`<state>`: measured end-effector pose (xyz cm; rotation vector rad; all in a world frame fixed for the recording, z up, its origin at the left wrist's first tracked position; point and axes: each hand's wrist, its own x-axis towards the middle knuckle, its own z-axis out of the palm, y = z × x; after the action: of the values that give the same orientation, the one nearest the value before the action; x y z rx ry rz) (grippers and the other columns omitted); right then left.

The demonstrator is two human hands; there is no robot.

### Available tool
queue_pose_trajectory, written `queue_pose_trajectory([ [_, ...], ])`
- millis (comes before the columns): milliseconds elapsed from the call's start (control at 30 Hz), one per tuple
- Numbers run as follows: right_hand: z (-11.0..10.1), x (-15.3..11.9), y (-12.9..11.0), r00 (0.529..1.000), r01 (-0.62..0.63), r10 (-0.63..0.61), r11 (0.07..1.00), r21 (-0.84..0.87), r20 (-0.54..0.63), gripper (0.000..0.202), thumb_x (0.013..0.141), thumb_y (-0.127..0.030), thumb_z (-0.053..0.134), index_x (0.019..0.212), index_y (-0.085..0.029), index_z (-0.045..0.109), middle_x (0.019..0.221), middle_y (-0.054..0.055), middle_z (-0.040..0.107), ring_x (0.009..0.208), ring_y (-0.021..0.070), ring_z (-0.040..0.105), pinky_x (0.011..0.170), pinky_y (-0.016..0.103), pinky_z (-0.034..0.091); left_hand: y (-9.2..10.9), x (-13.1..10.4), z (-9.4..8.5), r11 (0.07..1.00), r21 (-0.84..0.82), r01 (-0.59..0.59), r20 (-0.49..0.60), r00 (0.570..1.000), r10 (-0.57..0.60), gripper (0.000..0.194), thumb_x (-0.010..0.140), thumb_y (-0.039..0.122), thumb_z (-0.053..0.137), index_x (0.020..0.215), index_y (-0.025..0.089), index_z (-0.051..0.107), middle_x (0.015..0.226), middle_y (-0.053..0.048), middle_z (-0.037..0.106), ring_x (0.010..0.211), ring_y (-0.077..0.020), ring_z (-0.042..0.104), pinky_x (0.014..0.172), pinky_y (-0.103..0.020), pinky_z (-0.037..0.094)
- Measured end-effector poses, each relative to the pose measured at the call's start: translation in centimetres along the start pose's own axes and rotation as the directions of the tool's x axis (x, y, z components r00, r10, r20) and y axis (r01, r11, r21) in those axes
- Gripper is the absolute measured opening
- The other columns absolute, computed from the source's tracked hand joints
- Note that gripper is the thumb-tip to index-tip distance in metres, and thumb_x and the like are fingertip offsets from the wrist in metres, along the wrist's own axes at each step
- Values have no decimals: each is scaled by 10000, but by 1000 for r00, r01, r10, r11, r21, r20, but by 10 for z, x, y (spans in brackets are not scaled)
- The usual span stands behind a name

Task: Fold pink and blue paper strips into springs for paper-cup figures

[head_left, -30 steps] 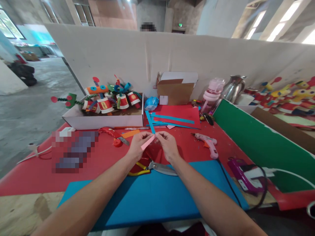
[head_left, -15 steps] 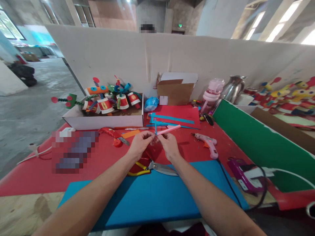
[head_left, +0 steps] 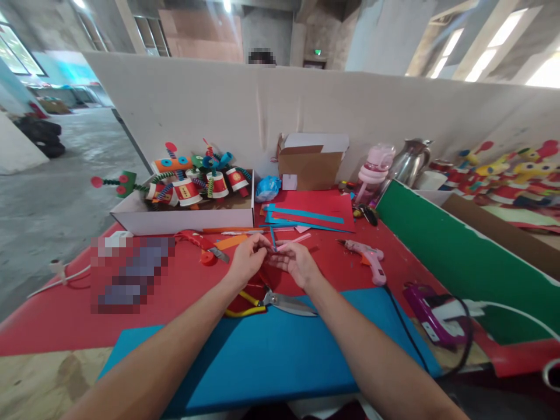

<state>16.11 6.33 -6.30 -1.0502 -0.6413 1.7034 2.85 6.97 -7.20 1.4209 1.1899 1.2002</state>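
Observation:
My left hand [head_left: 248, 256] pinches the lower end of a narrow blue paper strip [head_left: 273, 238], which stands up between my hands. My right hand [head_left: 295, 262] is at the same spot from the right, its thumb and index finger closed on a pink paper strip [head_left: 301, 238] that slants up to the right. The two strips meet at my fingertips; how they are joined is too small to tell. Just below my hands, yellow-handled scissors [head_left: 289, 304] lie on the edge of a blue sheet [head_left: 262, 356].
A pink glue gun [head_left: 370, 259] lies to the right, its cord running past a purple power strip [head_left: 433, 318]. A cutter [head_left: 214, 249] lies left. Behind stand a white box [head_left: 188, 221] of paper-cup figures, red sheets [head_left: 336, 207], a pink bottle [head_left: 371, 175] and a green board [head_left: 459, 256].
The fingers of my right hand have spread and its palm has turned upward. The pink strip has dropped lower and its visible part looks shorter. The view has shifted slightly.

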Motion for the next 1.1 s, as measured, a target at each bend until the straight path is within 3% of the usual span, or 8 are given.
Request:
queue_pose_trajectory([
  [100, -1, 1, 2, 1000, 15, -15, 1000, 18, -22, 88, 675, -211, 581, 747, -167, 605, 568, 0, 622, 521, 151, 629, 650, 340, 558, 1, 0, -1, 998, 66, -23, 3, 1000, 22, 150, 619, 137, 458, 684, 183, 585, 654, 8, 619, 636, -135, 561, 607, -238, 428],
  [200, -1, 3, 5, 991, 122, -123, 992, -20, -57, 127, 647, -213, 670, 749, -176, 604, 579, -9, 623, 538, 150, 633, 641, 328, 554, 2, 0, -2, 996, 89, -16, 10, 1000, 15, 145, 640, 160, 476, 692, 181, 609, 656, 6, 622, 623, -131, 542, 595, -233, 405],
  [333, 0, 3, 6, 956, 271, -285, 948, -170, -69, 182, 621, -268, 710, 756, -182, 623, 615, 4, 654, 574, 168, 647, 621, 316, 546, 6, -1, -1, 1000, -5, 22, -6, 1000, -22, 104, 689, 260, 533, 710, 184, 601, 649, 9, 608, 613, -135, 537, 590, -237, 399],
  [533, 3, -3, 3, 839, 473, -545, 736, -484, -8, 92, 672, -279, 656, 727, -205, 652, 707, 30, 689, 634, 201, 664, 640, 324, 532, 14, -2, -1, 997, 80, -23, -7, 1000, 24, 236, 722, 371, 603, 602, 176, 545, 567, 32, 525, 556, -111, 453, 545, -231, 344],
  [667, 4, -4, 3, 791, 512, -611, 621, -593, 44, 81, 693, -270, 641, 743, -209, 655, 734, 36, 692, 663, 202, 662, 659, 321, 519, 15, -2, -1, 997, 75, 9, -62, 998, -5, 215, 661, 335, 652, 570, 171, 548, 543, 41, 510, 547, -102, 439, 547, -229, 340],
  [800, 2, 2, 7, 835, 514, -546, 736, -440, 61, 137, 656, -268, 670, 771, -204, 631, 765, 31, 698, 719, 191, 669, 712, 314, 521, 12, 0, -2, 987, -128, 92, -62, 993, -101, 251, 634, 386, 678, 595, 163, 569, 536, 35, 529, 507, -93, 440, 518, -225, 343],
  [933, 1, 7, 9, 904, 423, -426, 872, -245, 45, 187, 612, -305, 697, 744, -195, 622, 689, 3, 668, 648, 147, 625, 690, 285, 504, 10, 1, -2, 966, -241, 98, -34, 993, -109, 272, 621, 396, 703, 596, 159, 572, 523, 31, 525, 504, -87, 437, 524, -224, 340],
  [1100, 2, 3, 5, 938, 347, -339, 919, -189, 77, 234, 597, -377, 734, 700, -189, 641, 625, -4, 641, 604, 134, 579, 659, 272, 479, 13, -1, 1, 951, -283, 127, 2, 991, -131, 265, 621, 389, 708, 607, 155, 585, 569, 9, 578, 526, -87, 454, 533, -223, 349],
])
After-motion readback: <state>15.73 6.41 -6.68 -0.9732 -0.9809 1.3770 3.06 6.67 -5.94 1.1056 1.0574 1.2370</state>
